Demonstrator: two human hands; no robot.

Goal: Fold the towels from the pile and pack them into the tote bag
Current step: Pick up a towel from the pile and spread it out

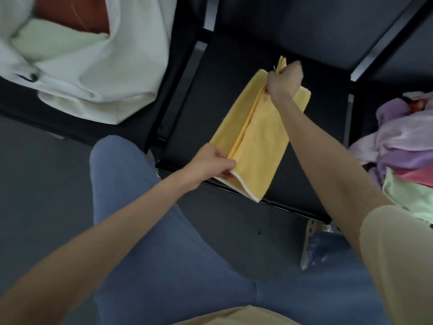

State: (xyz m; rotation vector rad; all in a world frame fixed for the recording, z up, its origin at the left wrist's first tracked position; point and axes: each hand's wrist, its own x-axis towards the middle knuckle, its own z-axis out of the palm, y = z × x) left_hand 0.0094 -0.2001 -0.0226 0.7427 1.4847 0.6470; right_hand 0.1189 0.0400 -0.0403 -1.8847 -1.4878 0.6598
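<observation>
Yellow towel [257, 141] held taut over a black chair seat [316, 146], pinched at the near end by the left hand [216, 164] and gripped at the far end by the right hand [283, 83], fingers curled round the bunched layers. Stretched between the two hands, seemingly to line up the edges and keep the fold crisp before the next turn. Already doubled lengthwise, to judge by the stacked layers showing along the left edge and the pale piping at the near hem. Soft, short-piled cloth, matte, long and narrow in shape, sagging a little at the free right side.

Further left, on a neighbouring seat, white tote bag [112, 73] slumped open, limp fabric with soft creases, placed within easy reach for packing; inside it a pale green folded towel [56, 43] and something rust-red [70, 15] behind. At the right edge, unfolded pile [403, 146] heaped on a third seat: crumpled lilac, pink and mint cloth, waiting its turn.

Below, blue trousers [145, 207] and a beige sleeve [398, 254] of the person, and a perforated white shoe [311, 233] on the grey floor.

Task judged partly done: some towels packed, one in hand, several left
</observation>
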